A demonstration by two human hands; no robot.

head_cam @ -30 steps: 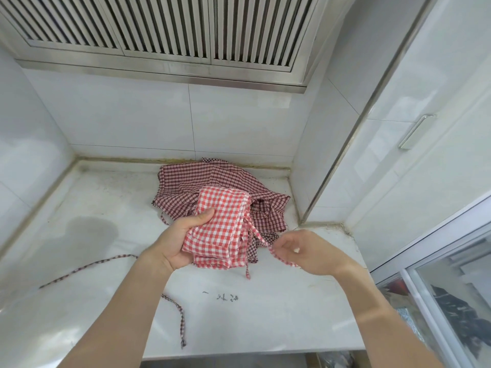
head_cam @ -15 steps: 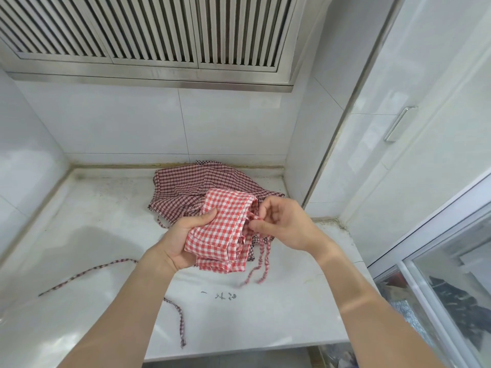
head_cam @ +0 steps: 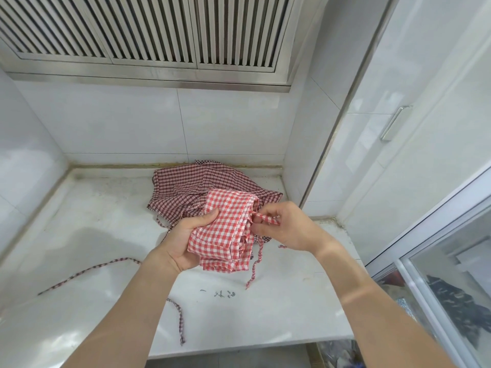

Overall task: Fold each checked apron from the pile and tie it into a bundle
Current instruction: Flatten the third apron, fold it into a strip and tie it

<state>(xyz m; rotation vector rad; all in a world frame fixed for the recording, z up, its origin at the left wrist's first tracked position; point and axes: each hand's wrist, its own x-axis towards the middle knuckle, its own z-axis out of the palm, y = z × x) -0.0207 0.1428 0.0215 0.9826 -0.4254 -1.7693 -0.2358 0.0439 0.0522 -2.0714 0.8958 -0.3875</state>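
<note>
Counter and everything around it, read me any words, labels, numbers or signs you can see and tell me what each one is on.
Dark handwritten marks on the white counter, in front of the folded red checked apron: a short dash and some scrawled characters, too small and blurred to read.
No other text, label, brand or number shows anywhere in the head view.

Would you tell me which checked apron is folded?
The bright red apron, gripped by the left hand; the dark red apron lies crumpled behind it.
</note>
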